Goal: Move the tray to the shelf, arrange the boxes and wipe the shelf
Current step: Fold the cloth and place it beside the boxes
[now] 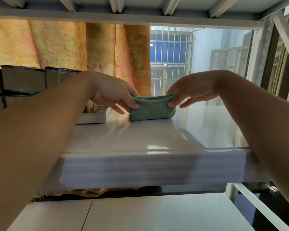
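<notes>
The wiping step looks to be in hand: the left hand (113,92) and right hand (193,90) each pinch one upper corner of a folded green terry cloth (153,108) whose lower edge rests on the glossy white shelf (157,139). Next, I judge, the cloth must be pressed flat and swept across the bare surface. A white tray (93,118) and brown cardboard boxes (23,79) sit at the shelf's left, with orange patterned curtains (65,47) and a barred window (171,55) behind.

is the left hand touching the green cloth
Touching. The head view shows the left hand pinching the left end of the green cloth between thumb and fingers.
</notes>
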